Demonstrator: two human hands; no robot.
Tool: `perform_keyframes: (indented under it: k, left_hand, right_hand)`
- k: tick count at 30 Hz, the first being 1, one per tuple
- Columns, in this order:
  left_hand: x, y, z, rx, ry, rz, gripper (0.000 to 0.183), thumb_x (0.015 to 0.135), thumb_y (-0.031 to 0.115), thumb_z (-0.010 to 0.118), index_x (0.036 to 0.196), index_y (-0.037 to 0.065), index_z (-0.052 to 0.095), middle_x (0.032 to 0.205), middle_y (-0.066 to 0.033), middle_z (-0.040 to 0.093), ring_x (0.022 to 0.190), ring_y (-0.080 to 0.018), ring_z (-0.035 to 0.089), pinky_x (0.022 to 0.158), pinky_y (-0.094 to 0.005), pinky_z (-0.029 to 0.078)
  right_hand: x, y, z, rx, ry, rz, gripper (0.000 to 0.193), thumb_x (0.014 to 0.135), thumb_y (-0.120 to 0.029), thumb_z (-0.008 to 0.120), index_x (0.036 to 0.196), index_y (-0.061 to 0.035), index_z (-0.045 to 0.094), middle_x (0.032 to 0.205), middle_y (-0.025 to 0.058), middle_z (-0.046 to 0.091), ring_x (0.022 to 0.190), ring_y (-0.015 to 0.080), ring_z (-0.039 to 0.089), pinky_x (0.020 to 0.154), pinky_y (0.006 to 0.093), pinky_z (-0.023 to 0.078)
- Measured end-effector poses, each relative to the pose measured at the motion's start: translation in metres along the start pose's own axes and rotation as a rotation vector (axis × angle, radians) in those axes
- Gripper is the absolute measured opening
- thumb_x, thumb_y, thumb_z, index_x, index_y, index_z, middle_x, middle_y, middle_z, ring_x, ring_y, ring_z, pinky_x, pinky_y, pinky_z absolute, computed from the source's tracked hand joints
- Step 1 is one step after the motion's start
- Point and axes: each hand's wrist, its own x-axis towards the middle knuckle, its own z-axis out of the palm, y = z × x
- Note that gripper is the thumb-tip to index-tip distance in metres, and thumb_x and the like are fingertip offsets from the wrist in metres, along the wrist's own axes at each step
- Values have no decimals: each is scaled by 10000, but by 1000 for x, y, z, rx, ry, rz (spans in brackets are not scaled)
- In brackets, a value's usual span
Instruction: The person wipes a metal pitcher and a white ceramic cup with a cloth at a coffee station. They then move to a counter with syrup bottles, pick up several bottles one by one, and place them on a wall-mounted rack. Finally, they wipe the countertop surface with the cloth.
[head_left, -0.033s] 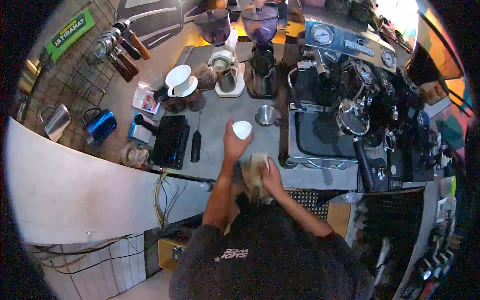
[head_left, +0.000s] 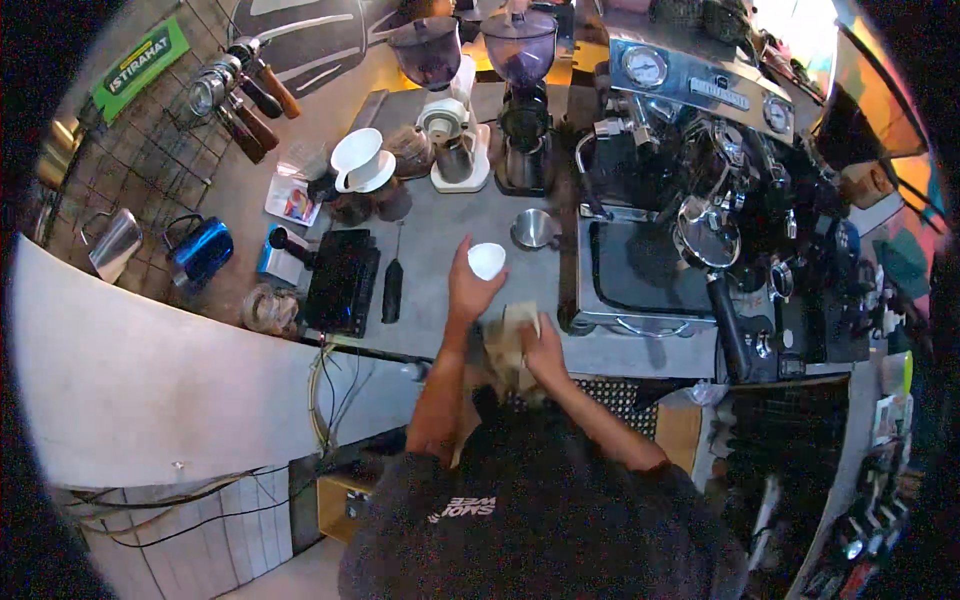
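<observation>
My left hand (head_left: pixel 472 294) is closed around a small white cup (head_left: pixel 487 261), held above the grey counter (head_left: pixel 437 235). Its pale inside shows from above. Lower and to the right, my right hand (head_left: pixel 543 352) grips a beige cloth (head_left: pixel 507 342) that hangs toward my dark shirt. The cloth and the cup are apart. Just beyond the cup, to the right, a steel cup (head_left: pixel 534 229) stands on the counter. A black handheld frother (head_left: pixel 393 290) lies left of my left hand, beside a black scale (head_left: pixel 343 283).
An espresso machine (head_left: pixel 690 85) with a drip tray (head_left: pixel 645 262) takes up the right side. Two grinders, one white (head_left: pixel 461 165) and one black (head_left: pixel 525 150), stand at the back. A white dripper (head_left: pixel 361 161) is to their left. Milk jugs (head_left: pixel 200 252) hang on the left grid.
The cup and my left hand have shifted very slightly to the right. The cloth under my right hand has changed shape a little. All else stays put.
</observation>
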Motion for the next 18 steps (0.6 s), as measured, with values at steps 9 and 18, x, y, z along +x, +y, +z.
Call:
perform_keyframes:
  k: [9, 18]
  left_hand:
    - [-24, 1, 17, -695, -101, -223, 418, 922, 295, 605, 1220, 5, 568, 1079, -92, 631, 977, -182, 599, 878, -311, 468]
    - [-20, 11, -11, -1439, -174, -569, 544, 971, 506, 409, 1198, 43, 583, 841, -47, 630, 733, -176, 603, 641, -314, 489]
  right_hand:
    - [53, -14, 29, 170, -91, -47, 424, 999, -297, 455, 1282, 17, 490, 1229, 164, 581, 1139, 289, 543, 987, 365, 398]
    - [42, -36, 16, 460, -241, 100, 388, 989, -201, 471, 1307, 19, 470, 1274, 211, 498, 1168, 340, 513, 987, 403, 415]
